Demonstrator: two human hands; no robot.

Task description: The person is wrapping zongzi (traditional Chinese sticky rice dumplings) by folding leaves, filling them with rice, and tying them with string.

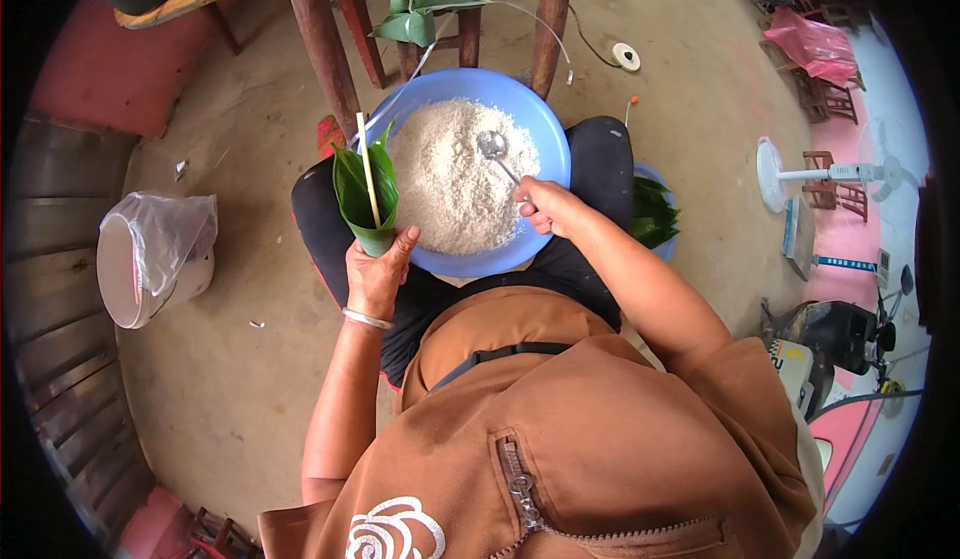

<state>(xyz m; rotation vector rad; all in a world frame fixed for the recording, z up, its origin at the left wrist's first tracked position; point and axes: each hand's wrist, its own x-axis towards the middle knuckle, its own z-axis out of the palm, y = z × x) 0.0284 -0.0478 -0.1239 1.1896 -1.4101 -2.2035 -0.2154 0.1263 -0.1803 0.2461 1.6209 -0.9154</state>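
My left hand (381,266) holds a green leaf cone (358,191) by its lower end, open end up. A pale, thin stick (367,161) stands inside the cone. My right hand (551,205) grips the handle of a metal spoon (492,145), whose bowl rests on the white rice (457,184). The rice fills much of a blue plastic basin (551,139) between the knees. Wrapped green leaf bundles (412,26) hang by pale strings from a wooden stool beyond the basin. More green leaves (651,214) lie in a blue container at the right, partly hidden by the leg.
Wooden stool legs (551,26) stand just past the basin. A white bucket with a clear plastic bag (172,236) is on the floor at left. At right are a white standing fan (825,174), small stools and a motorbike (832,334). A round white object (625,57) lies ahead.
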